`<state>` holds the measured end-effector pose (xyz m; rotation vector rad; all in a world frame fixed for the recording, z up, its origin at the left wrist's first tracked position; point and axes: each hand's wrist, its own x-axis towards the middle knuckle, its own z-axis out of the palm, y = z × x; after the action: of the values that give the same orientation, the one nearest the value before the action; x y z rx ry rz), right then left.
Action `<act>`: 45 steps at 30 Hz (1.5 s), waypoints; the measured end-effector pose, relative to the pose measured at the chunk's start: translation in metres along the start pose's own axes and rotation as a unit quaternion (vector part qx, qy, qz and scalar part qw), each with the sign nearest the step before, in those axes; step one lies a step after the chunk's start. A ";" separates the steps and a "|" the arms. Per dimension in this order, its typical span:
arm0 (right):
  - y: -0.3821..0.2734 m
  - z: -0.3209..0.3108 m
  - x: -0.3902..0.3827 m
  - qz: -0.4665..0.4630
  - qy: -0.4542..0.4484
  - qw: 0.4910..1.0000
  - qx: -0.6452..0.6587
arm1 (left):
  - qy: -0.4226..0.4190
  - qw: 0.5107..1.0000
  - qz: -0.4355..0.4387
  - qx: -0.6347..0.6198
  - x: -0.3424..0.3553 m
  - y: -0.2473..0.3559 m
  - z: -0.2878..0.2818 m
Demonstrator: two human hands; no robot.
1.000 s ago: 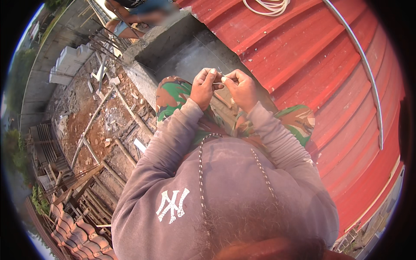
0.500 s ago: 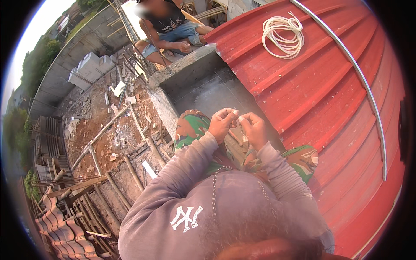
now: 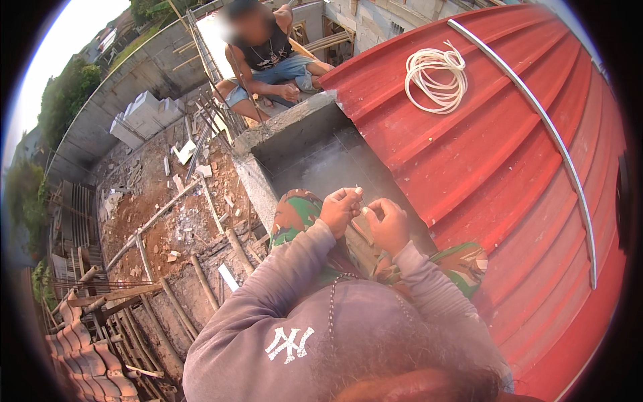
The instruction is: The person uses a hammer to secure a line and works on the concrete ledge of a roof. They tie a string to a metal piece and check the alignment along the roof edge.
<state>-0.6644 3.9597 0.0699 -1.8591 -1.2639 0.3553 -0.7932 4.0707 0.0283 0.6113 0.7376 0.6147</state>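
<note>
In front of my chest both hands are raised, close together over my camouflage-trousered lap (image 3: 298, 211). My left hand (image 3: 340, 213) is closed in a pinch, and a tiny pale tip shows above its thumb and forefinger; what it is I cannot make out. My right hand (image 3: 388, 228) sits just to the right, its fingers curled and thumb against the forefinger. Anything it holds is too small to name. A small gap separates the two hands. Beyond them lies a rectangular concrete-walled recess (image 3: 335, 161) with a grey floor.
Red corrugated roofing (image 3: 482, 161) slopes along my right, bearing a coil of pale hose (image 3: 435, 80) and a long metal strip (image 3: 536, 107). Another person (image 3: 268, 67) sits beyond the recess's concrete rim (image 3: 288, 124). Rubble ground (image 3: 181, 214), wooden poles (image 3: 207, 285) and roof tiles (image 3: 87, 355) lie lower left.
My hands have drawn slightly apart; the right one has moved down from the left one's fingertips. The view has tilted a little, so the far person sits lower in the picture.
</note>
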 end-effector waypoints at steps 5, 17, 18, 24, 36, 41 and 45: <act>0.000 0.003 -0.002 0.036 0.002 0.997 0.072 | -0.002 1.000 0.013 0.003 0.000 0.009 0.014; 0.005 0.004 0.007 0.160 -0.082 0.952 0.248 | -0.028 0.999 -0.018 0.015 0.001 -0.003 0.006; 0.005 0.004 0.009 0.162 -0.082 0.951 0.249 | -0.019 0.999 -0.019 0.025 0.001 -0.002 0.007; 0.006 0.000 0.025 0.170 -0.087 0.960 0.206 | 0.130 0.900 0.237 0.342 -0.005 0.008 0.018; 0.004 -0.008 0.060 0.169 -0.168 0.942 0.236 | -0.126 0.635 0.352 0.676 0.005 0.073 0.006; 0.020 0.002 0.086 0.197 -0.176 0.929 0.257 | -0.111 0.672 0.363 0.636 0.050 0.103 -0.019; 0.090 0.046 0.093 0.186 -0.144 0.960 0.150 | 0.009 0.765 0.285 0.577 0.108 0.129 -0.093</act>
<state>-0.5953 4.0497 -0.0069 -1.8146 -0.9673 0.9979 -0.8375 4.2571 0.0177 2.0429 0.9153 0.6705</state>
